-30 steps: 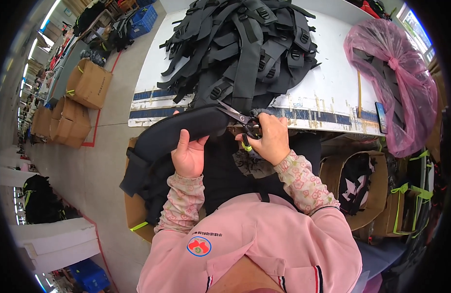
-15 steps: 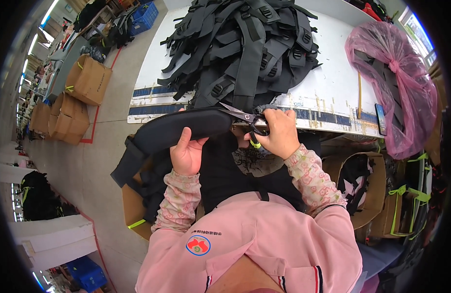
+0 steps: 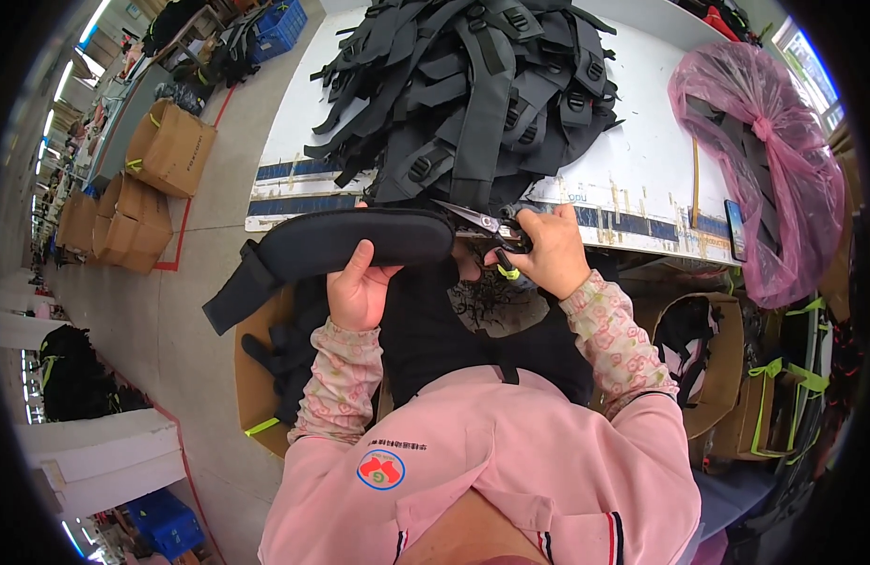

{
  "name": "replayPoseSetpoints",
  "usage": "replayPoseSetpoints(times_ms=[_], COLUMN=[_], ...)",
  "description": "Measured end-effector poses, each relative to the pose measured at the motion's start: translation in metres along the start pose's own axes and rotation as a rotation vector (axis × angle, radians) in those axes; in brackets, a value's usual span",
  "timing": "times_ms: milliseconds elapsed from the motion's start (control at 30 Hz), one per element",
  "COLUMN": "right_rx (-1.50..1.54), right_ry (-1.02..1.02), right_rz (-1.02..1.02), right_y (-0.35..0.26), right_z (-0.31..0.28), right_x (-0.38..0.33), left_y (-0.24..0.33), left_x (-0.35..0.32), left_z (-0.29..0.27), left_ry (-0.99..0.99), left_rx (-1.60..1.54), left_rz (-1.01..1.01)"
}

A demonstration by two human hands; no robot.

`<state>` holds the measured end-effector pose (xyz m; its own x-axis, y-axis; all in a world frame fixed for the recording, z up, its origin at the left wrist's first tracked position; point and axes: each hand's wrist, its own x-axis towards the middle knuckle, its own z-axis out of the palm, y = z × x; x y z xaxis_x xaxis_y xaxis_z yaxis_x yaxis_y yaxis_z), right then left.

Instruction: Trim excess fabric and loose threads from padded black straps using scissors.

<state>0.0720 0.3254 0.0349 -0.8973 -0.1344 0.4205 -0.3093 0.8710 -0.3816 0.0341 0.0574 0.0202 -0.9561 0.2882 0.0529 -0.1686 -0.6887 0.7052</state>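
White counter (image 3: 637, 141) lies beyond the fingers, bearing a heap of dark straps (image 3: 482, 113). Fingers of the left hand (image 3: 356, 294) are pinching a black padded piece (image 3: 360, 241), thumb on its near face. To their right, the right hand's (image 3: 554, 250) fingers curl around scissors (image 3: 490, 224), the blades pointing to the piece's far edge; whether they touch, I cannot tell. Probably this is trimming; next move calls for steady hold, left fingers away from the blades.
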Motion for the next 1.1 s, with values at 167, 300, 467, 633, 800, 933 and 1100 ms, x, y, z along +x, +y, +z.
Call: replayPoseSetpoints(times_ms=[167, 300, 467, 633, 800, 933, 1100], right_rx=[-0.059, -0.056, -0.077, 0.115, 0.214, 0.194, 0.183], right_ry=[0.116, 0.107, -0.080, -0.173, -0.270, -0.305, -0.280], right_rz=[-0.094, -0.127, -0.070, 0.050, 0.101, 0.087, 0.050], right_y=[-0.002, -0.002, 0.010, 0.005, 0.000, -0.001, 0.005], right_z=[-0.007, -0.008, 0.001, -0.002, -0.004, -0.003, 0.001], right_x=[0.008, 0.009, 0.001, 0.000, -0.002, -0.002, -0.005], left_y=[-0.001, 0.000, -0.002, -0.002, -0.003, -0.003, -0.005], left_x=[-0.001, -0.003, -0.004, -0.002, -0.004, -0.005, -0.005], left_z=[0.006, 0.006, 0.001, -0.006, -0.003, 0.000, -0.009], left_ry=[0.015, -0.005, 0.012, 0.013, 0.024, 0.010, -0.021], left_rx=[0.003, 0.008, 0.058, 0.044, 0.006, 0.001, 0.011], left_rz=[-0.017, -0.040, -0.056, -0.050, -0.034, -0.046, -0.074])
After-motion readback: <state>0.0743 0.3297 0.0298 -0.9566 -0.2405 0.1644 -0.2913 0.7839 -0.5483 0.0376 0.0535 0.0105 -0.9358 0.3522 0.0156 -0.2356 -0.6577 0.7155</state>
